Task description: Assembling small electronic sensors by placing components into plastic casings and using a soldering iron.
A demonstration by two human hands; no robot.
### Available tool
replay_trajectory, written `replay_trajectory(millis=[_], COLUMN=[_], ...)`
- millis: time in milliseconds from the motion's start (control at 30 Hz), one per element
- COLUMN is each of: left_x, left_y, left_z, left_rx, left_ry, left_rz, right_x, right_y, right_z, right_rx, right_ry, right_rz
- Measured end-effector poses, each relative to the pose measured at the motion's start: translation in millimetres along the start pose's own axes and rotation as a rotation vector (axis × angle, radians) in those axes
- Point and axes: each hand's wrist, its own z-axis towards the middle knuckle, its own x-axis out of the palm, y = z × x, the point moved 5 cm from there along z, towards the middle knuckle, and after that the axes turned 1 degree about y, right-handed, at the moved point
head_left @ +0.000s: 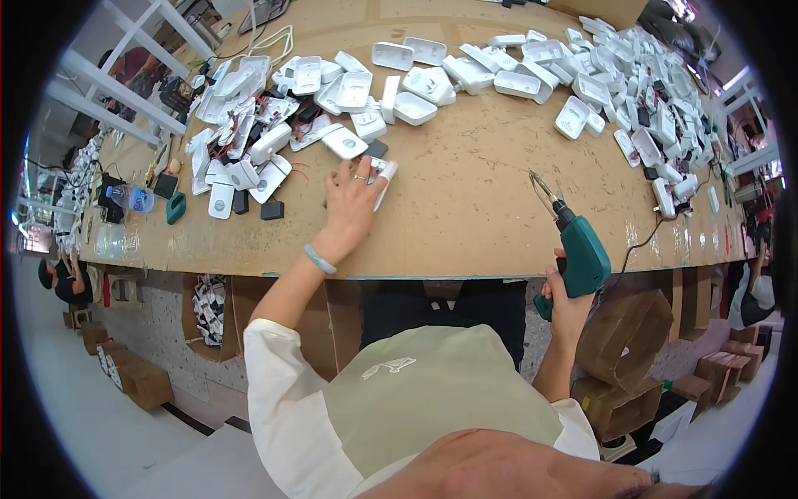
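My right hand (568, 304) is wrapped round the handle of a green soldering gun (585, 254), whose thin metal tip points up and away over the table. At the near edge of the left pile, my left hand (349, 198) bends its fingers over a small white plastic casing (386, 171) and grips it against the tabletop. The hand hides most of this casing. Just beyond it sit a white casing with a round grey mark (344, 142) and a dark block (376, 149).
White casings with wires (241, 125) heap up at the left. A bigger heap of white shells (619, 79) fills the far right. A green piece (175, 208) and a plastic bottle (130, 198) lie far left. The gun's cord (644, 243) runs right. Cardboard boxes (625, 341) stand below.
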Motion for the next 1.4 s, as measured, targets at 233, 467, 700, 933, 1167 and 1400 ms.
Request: replay_trajectory(millis=[233,467,700,933,1167,1400], left_x=[-72.2,55.1,71.2,89.8,80.0,31.8], left_y=[-3.1,26.6,-141.3,-282.8,-202.8,-118.6], left_z=[68.9,344.4,487.5,522.0,443.8,296.3], left_rx=[0.361,0.077,0.190,0.372,0.467,0.360], left_ry=[0.461,-0.081,0.002,0.383,0.283,0.325], left_rz=[-0.323,-0.534,-0.372,-0.277,-0.073,-0.034], right_x=[-19.2,-38.4,-97.0,-110.4,-103.8,-75.0], right_y=[5.0,18.5,26.6,20.3,5.1,14.7], right_z=[18.8,34.1,34.3,51.8,59.4,38.6], right_rx=[-0.023,-0.156,-0.215,-0.137,-0.042,-0.062], right_ry=[-0.117,-0.216,-0.623,-0.724,-0.624,-0.442], right_rz=[0.043,0.126,0.124,0.131,0.216,0.264])
